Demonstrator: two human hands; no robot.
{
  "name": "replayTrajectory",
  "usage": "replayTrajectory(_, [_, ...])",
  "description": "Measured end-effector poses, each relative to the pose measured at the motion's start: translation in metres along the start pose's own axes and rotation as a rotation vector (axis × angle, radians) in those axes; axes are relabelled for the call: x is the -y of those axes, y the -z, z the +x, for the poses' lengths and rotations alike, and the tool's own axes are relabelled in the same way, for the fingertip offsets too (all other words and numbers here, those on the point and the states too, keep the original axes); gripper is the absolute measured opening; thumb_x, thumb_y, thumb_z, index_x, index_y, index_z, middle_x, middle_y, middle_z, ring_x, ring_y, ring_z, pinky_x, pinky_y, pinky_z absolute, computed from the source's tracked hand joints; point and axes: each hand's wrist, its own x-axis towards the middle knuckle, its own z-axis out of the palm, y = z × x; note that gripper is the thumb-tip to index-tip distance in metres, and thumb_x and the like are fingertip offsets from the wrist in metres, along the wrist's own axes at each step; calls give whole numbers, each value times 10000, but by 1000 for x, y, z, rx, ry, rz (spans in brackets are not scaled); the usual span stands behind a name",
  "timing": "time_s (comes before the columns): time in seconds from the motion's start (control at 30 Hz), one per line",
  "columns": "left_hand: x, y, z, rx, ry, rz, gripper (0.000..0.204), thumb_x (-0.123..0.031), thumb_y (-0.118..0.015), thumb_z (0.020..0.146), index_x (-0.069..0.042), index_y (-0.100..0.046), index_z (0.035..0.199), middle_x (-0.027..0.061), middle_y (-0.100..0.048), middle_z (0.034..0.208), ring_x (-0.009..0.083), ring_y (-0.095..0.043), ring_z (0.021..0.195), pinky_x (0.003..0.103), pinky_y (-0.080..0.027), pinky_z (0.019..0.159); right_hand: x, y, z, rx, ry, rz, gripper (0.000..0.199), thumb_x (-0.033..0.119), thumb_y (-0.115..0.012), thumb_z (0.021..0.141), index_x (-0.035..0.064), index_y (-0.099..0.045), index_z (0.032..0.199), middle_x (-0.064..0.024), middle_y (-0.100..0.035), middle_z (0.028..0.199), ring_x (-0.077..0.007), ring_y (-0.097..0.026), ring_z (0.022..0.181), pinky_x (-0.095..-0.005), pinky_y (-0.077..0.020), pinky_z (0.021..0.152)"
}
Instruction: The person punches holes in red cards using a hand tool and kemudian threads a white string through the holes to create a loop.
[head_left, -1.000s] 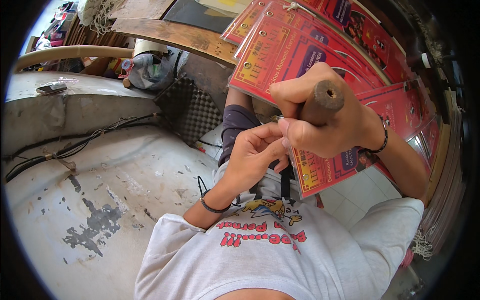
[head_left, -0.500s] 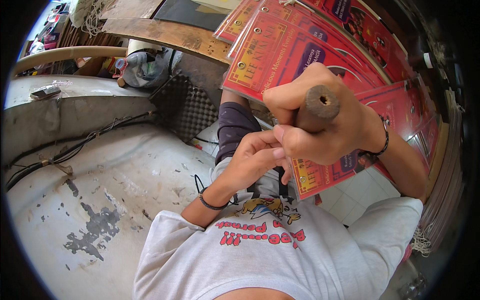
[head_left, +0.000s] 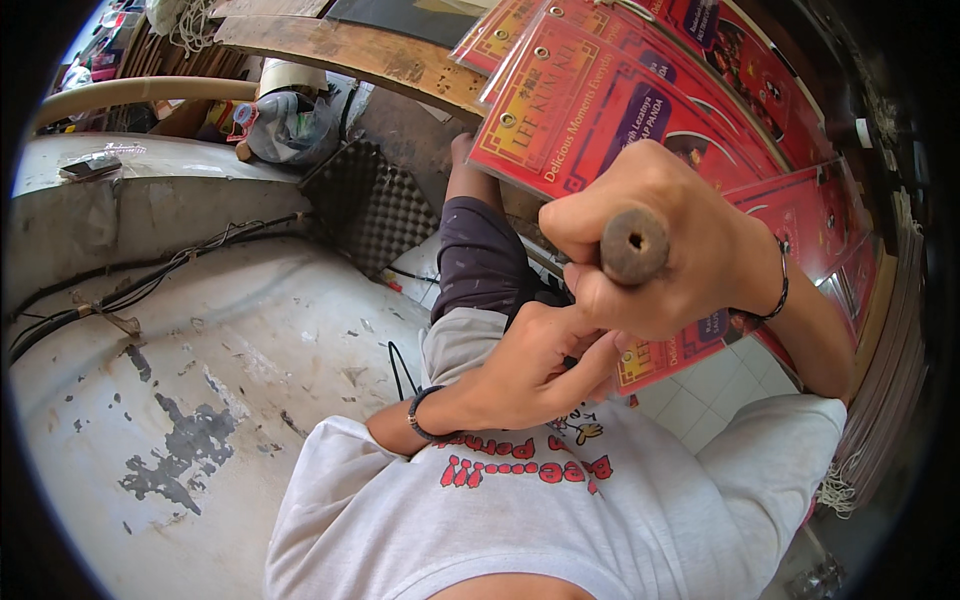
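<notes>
1. The right hand (head_left: 690,240) is clenched around a round, brown handle (head_left: 630,262), its end, with a small dark hole in the middle, turned up toward the camera; whatever lies at the handle's far end is hidden
2. The left hand (head_left: 545,370) is just below the right fist, fingers curled and thumb stretched toward it; I cannot tell whether it is pinching anything
3. Partly behind both hands is a lower red card (head_left: 645,374) with a gold strip, its corner showing beside the left thumb
4. Beyond the right fist, more red cards (head_left: 590,110) overlap in a fanned pile, with metal eyelets in their gold ends
5. A dark bracelet (head_left: 784,285) circles the right wrist and a black band (head_left: 424,414) the left
6. Below the hands is the person's white T-shirt (head_left: 520,530); dark shorts (head_left: 480,255) show beyond the left hand
7. Farther left are bumpy black foam (head_left: 375,210), black cables (head_left: 150,290) and a scuffed white panel (head_left: 260,350) with peeling patches
</notes>
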Motion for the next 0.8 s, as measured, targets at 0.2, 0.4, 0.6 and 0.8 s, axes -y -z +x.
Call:
replayTrajectory(0.2, [2,0,-2,-20,-25,52,105,-47,-513,911,8,-583,853,53,-622,576,138,-620,493,272,-474,462,-3,-4,-2,18,101,-168,180,76,-634,608,95,-456,588,-14,-498,488,-190,-496,394,-304,-388,379])
replayTrajectory(0.4, [1,-4,-1,-86,-6,-5,114,-33,-510,901,6,-576,817,54,-637,601,135,-635,513,258,-490,476,-6,-2,-5,9,135,-227,235,123,-685,593,125,-451,602,10,-495,504,-191,-518,411,-305,-398,386])
replayTrajectory(0.6, [2,-1,1,-64,-149,157,91,-28,-506,893,29,-576,879,59,-638,608,122,-641,529,251,-494,489,-5,-1,-5,20,157,-226,242,140,-683,583,128,-443,608,1,-487,519,-190,-505,418,-302,-364,376])
replayTrajectory(0.8, [-4,4,0,-56,-30,190,170,-27,-463,948,47,-600,1018,62,-652,771,115,-651,700,238,-508,617,-9,-3,-12,57,250,-407,209,127,-654,625,118,-445,615,-5,-440,522,-205,-434,404,-331,-335,385])
